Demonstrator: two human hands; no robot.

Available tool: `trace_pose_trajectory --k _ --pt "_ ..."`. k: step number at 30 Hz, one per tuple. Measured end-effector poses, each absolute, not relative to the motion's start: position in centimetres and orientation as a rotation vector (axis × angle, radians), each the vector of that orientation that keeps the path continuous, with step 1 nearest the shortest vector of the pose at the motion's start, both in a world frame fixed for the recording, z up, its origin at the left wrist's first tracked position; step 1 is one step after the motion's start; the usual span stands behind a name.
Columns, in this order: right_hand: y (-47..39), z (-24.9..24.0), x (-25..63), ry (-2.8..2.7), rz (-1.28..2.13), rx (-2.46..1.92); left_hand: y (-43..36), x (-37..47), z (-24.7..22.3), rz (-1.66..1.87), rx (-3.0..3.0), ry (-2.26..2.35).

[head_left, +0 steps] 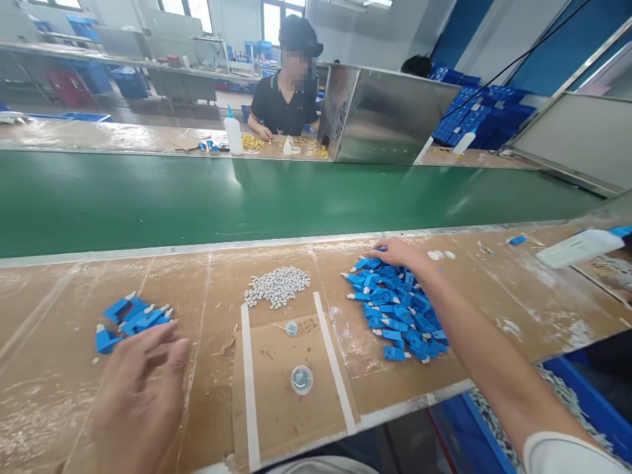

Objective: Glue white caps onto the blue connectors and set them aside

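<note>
My right hand (395,252) reaches to the far edge of a large pile of blue parts with white tips (395,303); its fingers bend down onto the pile, and what they pinch, if anything, is hidden. My left hand (143,388) hovers at the lower left, fingers apart and holding nothing, just in front of a smaller group of blue parts (138,317). Between the two groups lies a heap of small grey-white pieces (278,287). Nearer to me, a small clear cup of liquid (301,380) and a little light-blue cap-like item (291,328) rest on the taped cardboard (276,421).
A green conveyor belt (197,204) runs across behind the table. Beyond it a person (286,99) sits near a white bottle (234,133) and yellow pieces. Another white bottle (580,249) lies at the right. Blue bins (469,428) stand below the table's right edge.
</note>
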State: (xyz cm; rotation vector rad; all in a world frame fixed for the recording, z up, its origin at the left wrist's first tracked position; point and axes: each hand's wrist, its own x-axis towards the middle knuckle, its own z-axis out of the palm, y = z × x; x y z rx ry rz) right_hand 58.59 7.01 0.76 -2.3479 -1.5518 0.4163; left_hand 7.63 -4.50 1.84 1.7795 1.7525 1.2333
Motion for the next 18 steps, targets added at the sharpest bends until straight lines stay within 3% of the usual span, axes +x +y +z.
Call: trace_pose_trajectory --k 9,12,15,18 --pt "0.8 3.5 56.3 -1.352 0.524 -1.892 -6.4 15.8 3.3 1.054 1.576 1.2" --pt "-3.8 4.4 50.7 -1.124 0.99 -1.308 -6.7 18.5 3.8 0.932 1.493 0.953" --pt "-7.6 4.3 43.8 -0.93 1.287 -1.12 -6.5 21.2 4.1 0.948 1.339 0.774" --pt "-10.2 3.5 38.7 -0.991 1.098 -1.174 -6.8 22.6 3.7 0.975 1.115 0.73"
